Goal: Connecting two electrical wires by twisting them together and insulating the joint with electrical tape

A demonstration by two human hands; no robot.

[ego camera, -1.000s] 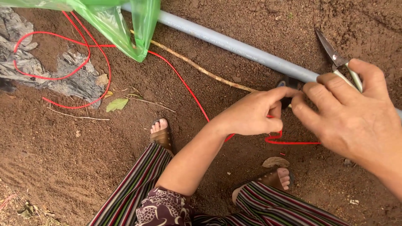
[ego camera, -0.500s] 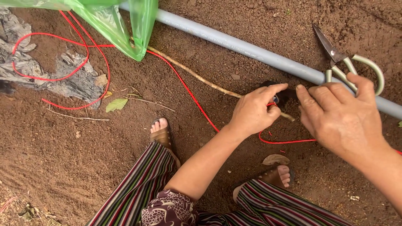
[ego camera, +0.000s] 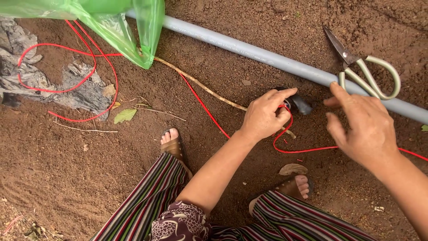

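At nine o'clock a crumpled grey sheet [ego camera: 67,87] lies on the soil [ego camera: 67,178], with loops of red string [ego camera: 203,107] over it. A green plastic bag [ego camera: 120,27] hangs in at eleven o'clock, over the upper end of a grey pipe [ego camera: 249,49] that slants down toward three o'clock. A thin dry root [ego camera: 200,87] runs from under the bag toward the middle.

At centre the left hand [ego camera: 265,118] is closed in a pinch on the string, thumb and forefinger tips right at a small dark fitting [ego camera: 299,105] just below the pipe, seemingly to keep the string taut there. From the pinch the string loops down and runs off toward three o'clock.

The right hand [ego camera: 363,127] hovers open at two o'clock, fingers spread and holding nothing, its forefinger near the pipe. Scissors [ego camera: 363,71] rest across the pipe just above it, within reach.

Half a second ago the right hand sat closer to the left, by the fitting; it has since drawn away to the right, and the scissors now show whole.
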